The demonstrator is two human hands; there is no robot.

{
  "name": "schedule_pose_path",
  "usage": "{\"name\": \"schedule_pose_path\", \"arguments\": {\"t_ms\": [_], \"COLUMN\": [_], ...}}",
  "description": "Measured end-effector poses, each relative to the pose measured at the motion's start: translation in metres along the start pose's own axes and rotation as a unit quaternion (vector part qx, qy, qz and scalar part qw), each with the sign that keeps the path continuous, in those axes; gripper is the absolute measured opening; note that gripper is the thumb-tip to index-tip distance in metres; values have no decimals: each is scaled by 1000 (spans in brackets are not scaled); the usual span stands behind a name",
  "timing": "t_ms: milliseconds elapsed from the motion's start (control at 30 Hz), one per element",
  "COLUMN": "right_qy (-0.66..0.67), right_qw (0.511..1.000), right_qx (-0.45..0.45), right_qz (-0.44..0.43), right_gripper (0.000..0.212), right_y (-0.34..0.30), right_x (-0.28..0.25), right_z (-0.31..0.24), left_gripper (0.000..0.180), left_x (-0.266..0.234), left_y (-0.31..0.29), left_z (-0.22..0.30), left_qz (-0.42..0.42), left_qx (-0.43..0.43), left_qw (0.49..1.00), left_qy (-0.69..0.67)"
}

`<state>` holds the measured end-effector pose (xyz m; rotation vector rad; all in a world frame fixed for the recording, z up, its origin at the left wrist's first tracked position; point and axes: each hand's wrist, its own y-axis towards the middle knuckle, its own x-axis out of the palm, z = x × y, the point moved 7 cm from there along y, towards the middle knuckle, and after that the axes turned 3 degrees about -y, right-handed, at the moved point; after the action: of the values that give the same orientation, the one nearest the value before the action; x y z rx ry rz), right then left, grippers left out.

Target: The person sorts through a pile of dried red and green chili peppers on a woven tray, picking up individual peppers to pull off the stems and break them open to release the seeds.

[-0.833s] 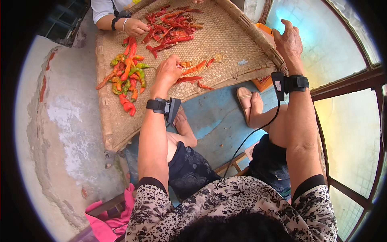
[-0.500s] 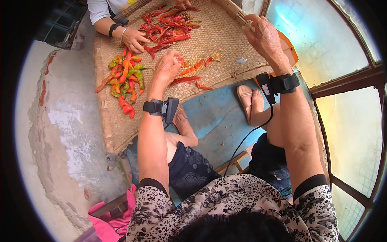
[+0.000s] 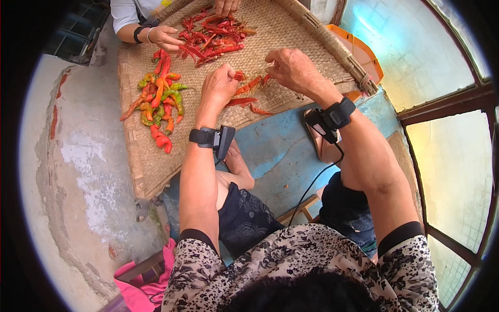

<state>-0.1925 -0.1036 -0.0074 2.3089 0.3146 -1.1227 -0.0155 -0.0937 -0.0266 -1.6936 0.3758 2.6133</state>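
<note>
My left hand (image 3: 217, 87) is closed over the near part of a woven tray (image 3: 156, 179), with a red chili pepper (image 3: 239, 76) showing at its fingertips. To its right, my right hand (image 3: 295, 70) hovers above the tray with fingers curled together; whatever they hold is hidden. Several split red chili pieces (image 3: 248, 85) lie between and below my hands, with scattered seeds around them. Left of my left hand is a pile of whole red, orange and green chili peppers (image 3: 165, 93). A heap of opened dark red chilies (image 3: 221, 39) lies farther back.
Across the tray, a co-worker's hand (image 3: 165, 37) holds a red chili, and their other hand (image 3: 227, 7) is at the heap. An orange-rimmed container (image 3: 371, 57) stands beyond the tray's right edge. A window (image 3: 447, 171) is at right, a rough wall (image 3: 88, 156) at left.
My right hand has come from the tray's far right edge leftward and nearer, toward my left hand. My left hand has barely shifted. The co-worker's hand has lifted a red chili.
</note>
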Motion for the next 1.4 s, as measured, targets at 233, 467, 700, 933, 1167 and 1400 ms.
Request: {"name": "schedule_pose_path", "arguments": {"t_ms": [233,467,700,933,1167,1400], "right_qy": [315,496,763,681,141,4], "right_qw": [932,847,487,679,962,963], "right_qx": [128,190,244,242,-7,-27], "right_qz": [-125,28,348,126,-234,-269], "right_gripper": [36,20,21,30,28,20], "right_y": [7,9,-21,-5,-19,-23], "right_x": [25,-14,-50,-24,26,49], "right_z": [-2,32,121,69,-38,-50], "left_gripper": [11,20,15,13,14,20], "left_x": [-5,-14,8,7,-31,0], "left_y": [0,-9,-23,-15,-28,-43], "left_z": [31,20,21,15,5,21], "left_qz": [-23,-10,-30,-22,-93,-162], "left_qx": [-27,-15,27,21,-52,-3], "left_qw": [949,962,999,999,986,981], "left_qy": [-313,-271,18,-13,-127,-103]}}
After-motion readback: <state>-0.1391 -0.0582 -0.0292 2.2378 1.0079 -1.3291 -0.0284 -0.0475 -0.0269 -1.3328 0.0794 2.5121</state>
